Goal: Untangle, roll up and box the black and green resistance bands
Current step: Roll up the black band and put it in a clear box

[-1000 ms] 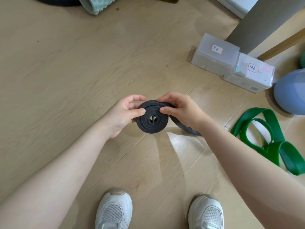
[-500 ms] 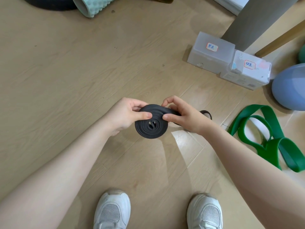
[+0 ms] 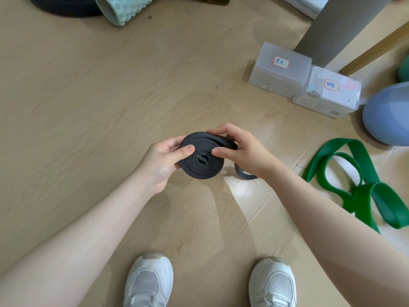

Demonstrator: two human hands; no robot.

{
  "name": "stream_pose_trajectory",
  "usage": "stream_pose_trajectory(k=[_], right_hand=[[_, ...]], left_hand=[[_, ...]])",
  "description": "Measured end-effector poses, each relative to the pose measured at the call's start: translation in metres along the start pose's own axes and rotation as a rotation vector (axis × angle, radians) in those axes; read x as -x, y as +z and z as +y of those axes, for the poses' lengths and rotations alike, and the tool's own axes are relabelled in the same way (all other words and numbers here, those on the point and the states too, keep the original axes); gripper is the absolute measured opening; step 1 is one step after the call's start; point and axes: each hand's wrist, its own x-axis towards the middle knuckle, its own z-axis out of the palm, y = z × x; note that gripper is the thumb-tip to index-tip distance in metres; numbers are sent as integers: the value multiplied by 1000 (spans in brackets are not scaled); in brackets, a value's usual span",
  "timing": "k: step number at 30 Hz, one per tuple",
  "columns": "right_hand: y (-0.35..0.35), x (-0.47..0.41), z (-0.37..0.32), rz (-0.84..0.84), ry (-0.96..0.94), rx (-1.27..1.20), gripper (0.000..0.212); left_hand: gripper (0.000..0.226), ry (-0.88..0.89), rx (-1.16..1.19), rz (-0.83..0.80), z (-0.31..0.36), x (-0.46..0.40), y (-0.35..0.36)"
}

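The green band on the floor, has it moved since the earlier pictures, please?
No. The green band lies in the same loops, still just below the blue ball.

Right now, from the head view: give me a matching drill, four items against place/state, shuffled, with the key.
Items
1. black band
2. green band
3. frosted box
4. foam roller

Place/state
A. lying loose and looped on the floor, at the right
B. top edge of the view, pale green, bumpy surface
C. coiled into a spiral, held by left hand and right hand
D. on the floor beside a white box, with a handwritten label on top

Pairs: 1-C, 2-A, 3-D, 4-B
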Motion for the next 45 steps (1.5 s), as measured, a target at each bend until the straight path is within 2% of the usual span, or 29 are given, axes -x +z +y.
stream_pose_trajectory(k=[2,5,8,11,14,17,21,24,26,28,30,34,37,41,45], right_hand=[[-4,1,-1,-49,35,46,32],[-6,1,0,-157,71,185,34],[-1,1,-3,-272,75,290,36],[2,3,-3,-235,99,268,48],[-5,4,-3,-139,107,196,56],[-12,3,-3,-180,98,281,39],[-19,5,2,-167,115,225,27],[-18,7,5,-8,100,227,23],[-13,10,7,60,134,57,21],[-10,12,8,-10,205,-104,18],[-7,14,10,-116,261,-132,15],[-3,12,5,-134,238,128,9],[0,10,2,-179,241,337,18],[9,7,1,-249,224,479,22],[14,3,3,-243,190,480,21]], left_hand=[[21,-72,-76,-68,-4,2,-1],[22,-152,-396,-188,2,2,-3],[22,-137,-639,-249,13,-3,3],[15,-93,-772,-224,13,-3,11],[10,-42,-679,-168,11,0,12],[14,25,-642,-82,12,-1,11],[16,70,-606,-65,14,-1,9],[16,93,-550,-57,11,-1,7],[16,115,-498,-52,11,-2,7],[18,134,-456,-54,10,-2,5],[20,136,-439,-66,8,-1,3],[18,91,-424,-99,0,2,0],[22,13,-559,-170,-1,1,-4],[30,5,-923,-313,10,-4,2],[26,48,-1045,-271,13,-5,14]])
